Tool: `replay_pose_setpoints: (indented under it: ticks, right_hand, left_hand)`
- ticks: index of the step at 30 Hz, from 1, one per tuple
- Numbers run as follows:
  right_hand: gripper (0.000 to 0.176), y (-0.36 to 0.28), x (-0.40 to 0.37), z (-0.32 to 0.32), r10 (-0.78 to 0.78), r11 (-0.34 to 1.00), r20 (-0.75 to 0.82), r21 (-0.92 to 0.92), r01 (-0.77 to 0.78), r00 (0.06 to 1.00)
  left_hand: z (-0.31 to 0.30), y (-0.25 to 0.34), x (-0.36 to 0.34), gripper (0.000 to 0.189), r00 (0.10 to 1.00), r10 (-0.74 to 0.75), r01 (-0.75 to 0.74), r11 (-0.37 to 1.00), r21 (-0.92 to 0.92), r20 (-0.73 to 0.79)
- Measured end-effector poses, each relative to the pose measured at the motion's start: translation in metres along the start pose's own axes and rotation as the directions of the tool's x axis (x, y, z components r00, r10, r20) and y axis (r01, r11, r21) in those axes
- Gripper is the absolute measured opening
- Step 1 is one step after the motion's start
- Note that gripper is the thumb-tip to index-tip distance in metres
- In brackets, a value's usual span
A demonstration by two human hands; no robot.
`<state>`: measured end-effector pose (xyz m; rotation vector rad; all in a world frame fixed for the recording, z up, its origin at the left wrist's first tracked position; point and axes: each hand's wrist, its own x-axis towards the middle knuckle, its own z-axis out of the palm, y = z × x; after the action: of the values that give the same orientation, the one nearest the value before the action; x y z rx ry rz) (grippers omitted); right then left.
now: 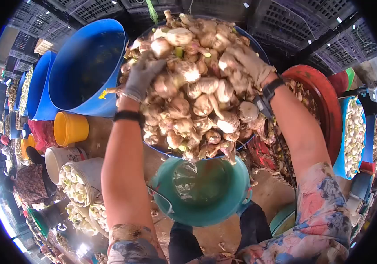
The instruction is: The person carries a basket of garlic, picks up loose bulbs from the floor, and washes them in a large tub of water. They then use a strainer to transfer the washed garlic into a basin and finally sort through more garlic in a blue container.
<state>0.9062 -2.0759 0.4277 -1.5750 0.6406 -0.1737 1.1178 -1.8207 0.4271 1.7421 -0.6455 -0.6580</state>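
Observation:
A large heap of garlic bulbs (177,108), with dry skins and stubs of stem, fills a blue-rimmed tub (258,46) in front of me. My left hand (144,78), in a grey glove, lies on the heap's left side with its fingers apart against the bulbs. On the far right side, my right hand (249,65), also gloved, rests over the bulbs with its fingers stretched out. Both wrists wear dark bands. Beside the right wrist sits a small grey device (264,107) with a cable. Some fingertips blend into the garlic.
Below the heap, a green tub (201,215) stands between my legs. Blue barrels (61,99) and a yellow bucket (71,129) are at left, near white buckets (94,171) of peeled garlic. A red tub (331,119) and a blue basket (342,158) of garlic stand at right.

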Motion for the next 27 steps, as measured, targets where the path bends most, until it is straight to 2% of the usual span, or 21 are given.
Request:
replay_pose_setpoints:
  ticks: [1,2,3,4,6,8,10,11,12,13,14,15,16,17,18,19,20,21,23,25,27]
  right_hand:
    - [0.056,-0.001,-0.007,0.003,0.034,0.999,0.052,0.029,-0.036,0.998]
    - [0.056,-0.006,-0.022,0.009,0.015,0.998,0.089,0.065,-0.021,0.996]
    - [0.068,-0.005,-0.043,0.012,-0.218,0.976,0.121,0.007,0.219,0.968]
    - [0.069,-0.014,-0.056,0.017,-0.009,0.981,0.15,0.191,-0.02,0.989]
    - [0.067,-0.021,-0.081,0.022,-0.003,0.99,0.246,0.141,-0.032,0.969]
    - [0.051,-0.019,-0.119,0.039,0.159,0.981,0.279,0.06,-0.183,0.947]
    - [0.042,-0.018,-0.151,0.053,0.008,0.991,0.33,-0.13,0.037,0.944]
    - [0.043,-0.028,-0.174,0.06,-0.186,0.949,0.296,-0.195,0.249,0.937]
    - [0.048,-0.023,-0.197,0.061,-0.075,0.939,0.321,-0.297,0.175,0.944]
    - [0.051,-0.009,-0.212,0.063,-0.117,0.901,0.445,-0.328,0.284,0.888]
    - [0.057,-0.003,-0.224,0.065,-0.092,0.893,0.57,-0.317,0.321,0.816]
    - [0.066,0.018,-0.236,0.069,0.019,0.908,0.634,-0.334,0.252,0.773]
    - [0.073,0.032,-0.241,0.068,0.116,0.857,0.689,-0.433,0.279,0.716]
    - [0.076,0.046,-0.234,0.065,0.048,0.843,0.743,-0.389,0.373,0.667]
    - [0.064,0.023,-0.214,0.064,0.156,0.846,0.775,-0.424,0.322,0.612]
    - [0.046,-0.002,-0.183,0.059,0.134,0.876,0.765,-0.389,0.286,0.63]
    - [0.034,0.004,-0.154,0.056,-0.235,0.935,0.569,-0.088,0.343,0.788]
    - [0.03,-0.012,-0.109,0.045,-0.434,0.857,0.381,-0.104,0.505,0.816]
    - [0.064,-0.057,-0.031,0.022,-0.291,0.935,-0.04,-0.226,0.275,0.956]
    - [0.106,-0.055,0.058,-0.01,-0.308,0.825,-0.13,-0.529,0.197,0.942]
    - [0.115,-0.033,0.101,-0.007,0.021,0.812,-0.002,-0.583,-0.018,1.0]
  left_hand:
    - [0.007,0.002,-0.009,0.057,0.998,-0.045,0.052,0.983,-0.179,0.04]
    - [-0.003,-0.048,0.002,0.045,0.886,0.447,-0.461,0.878,0.132,0.125]
    - [0.017,0.007,-0.038,0.038,0.978,-0.118,0.18,0.889,-0.421,0.169]
    - [0.017,-0.008,-0.057,0.037,0.975,0.168,-0.172,0.985,0.012,0.148]
    - [0.027,0.003,-0.09,0.05,0.953,-0.235,0.269,0.948,-0.17,0.193]
    - [0.029,0.009,-0.131,0.05,0.942,-0.16,0.231,0.946,-0.226,0.295]
    - [0.042,0.038,-0.18,0.054,0.907,-0.15,0.298,0.89,-0.346,0.394]
    - [0.05,0.007,-0.207,0.06,0.761,-0.232,0.632,0.474,-0.613,0.606]
    - [0.06,-0.001,-0.229,0.067,0.887,-0.022,0.128,0.971,-0.2,0.461]
    - [0.059,0.008,-0.241,0.076,0.751,-0.073,0.044,0.997,0.061,0.656]
    - [0.06,0.02,-0.261,0.079,0.677,-0.091,0.233,0.968,-0.095,0.731]
    - [0.049,0.015,-0.263,0.077,0.575,-0.112,-0.215,0.935,0.282,0.811]
    - [0.037,0.025,-0.248,0.066,0.428,-0.063,-0.456,0.846,0.275,0.902]
    - [0.027,0.055,-0.219,0.056,0.304,-0.466,0.024,0.876,0.482,0.831]
    - [0.014,0.05,-0.193,0.045,0.415,-0.388,0.315,0.91,0.271,0.823]
    - [0.004,0.055,-0.143,0.037,0.438,-0.489,-0.188,0.771,0.609,0.754]
    - [-0.025,0.003,-0.126,0.023,0.871,0.164,-0.232,0.968,0.094,0.462]
    - [-0.015,0.021,-0.084,0.032,0.996,0.057,-0.054,0.997,-0.049,0.069]
    - [-0.019,0.037,0.014,0.046,1.0,0.025,-0.026,0.993,-0.116,-0.008]
    - [-0.007,0.018,0.084,0.075,0.998,-0.026,0.032,0.993,0.114,-0.054]
    - [0.003,-0.013,0.126,0.097,0.993,-0.108,0.082,0.93,0.357,0.053]
